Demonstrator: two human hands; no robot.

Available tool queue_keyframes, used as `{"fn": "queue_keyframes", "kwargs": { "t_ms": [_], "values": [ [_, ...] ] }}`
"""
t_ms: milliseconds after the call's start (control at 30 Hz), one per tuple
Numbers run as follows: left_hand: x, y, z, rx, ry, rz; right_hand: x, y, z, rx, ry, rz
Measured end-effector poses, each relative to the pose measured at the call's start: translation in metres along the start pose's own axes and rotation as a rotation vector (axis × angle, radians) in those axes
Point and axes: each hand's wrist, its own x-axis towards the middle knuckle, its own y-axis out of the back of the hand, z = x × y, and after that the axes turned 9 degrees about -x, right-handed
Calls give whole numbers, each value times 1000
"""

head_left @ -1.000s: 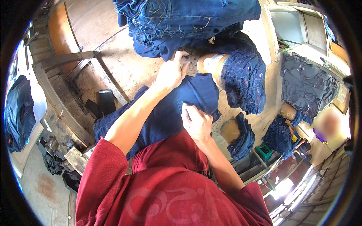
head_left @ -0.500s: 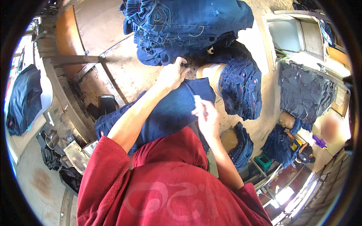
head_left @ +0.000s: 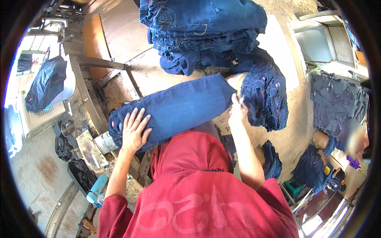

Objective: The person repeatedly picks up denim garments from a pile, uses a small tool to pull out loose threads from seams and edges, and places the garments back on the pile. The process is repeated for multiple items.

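Observation:
Across my lap lies a pair of dark blue jeans (head_left: 182, 105), folded lengthwise, running from lower left to upper right. My left hand (head_left: 135, 129) rests flat on its left part, fingers spread, near a small red tag. At the right end of the jeans is my right hand (head_left: 237, 111), its fingers pinched around a small white piece (head_left: 241, 100) whose kind is too small to make out. The fingertips are right by the jeans' corner; whether they also grip the cloth I cannot tell.
Ahead stands a tall stack of folded jeans (head_left: 206, 35). More jeans (head_left: 265, 99) hang over a rounded support to the right, with dark grey garments (head_left: 337, 101) beyond. A person (head_left: 337, 179) is at the far right. At lower left lies a light blue bottle (head_left: 97, 188).
My left hand has moved from the far edge of the jeans down to their left part and now lies flat. My right hand has moved right and up to the end. The jeans look smoother.

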Motion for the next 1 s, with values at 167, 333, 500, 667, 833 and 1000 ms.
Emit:
{"fn": "queue_keyframes", "kwargs": {
  "t_ms": [167,333,500,667,833,1000],
  "values": [
    [29,-32,34,58,20,-83,72,-9,-24,-44,309,103],
    [42,-10,12,-109,60,298,87,-13,-13,-476,273,1],
    [79,-1,-53,-325,190,51,-40,13,-21,-532,826,117],
    [101,-6,-88,-366,53,-70,-225,-59,-5,-513,980,-286],
    [124,5,-108,-739,28,-331,-270,-125,-5,-627,1406,-210],
    [133,3,-112,-762,-66,-197,-273,-149,0,-802,1336,-199]
  ]
}}
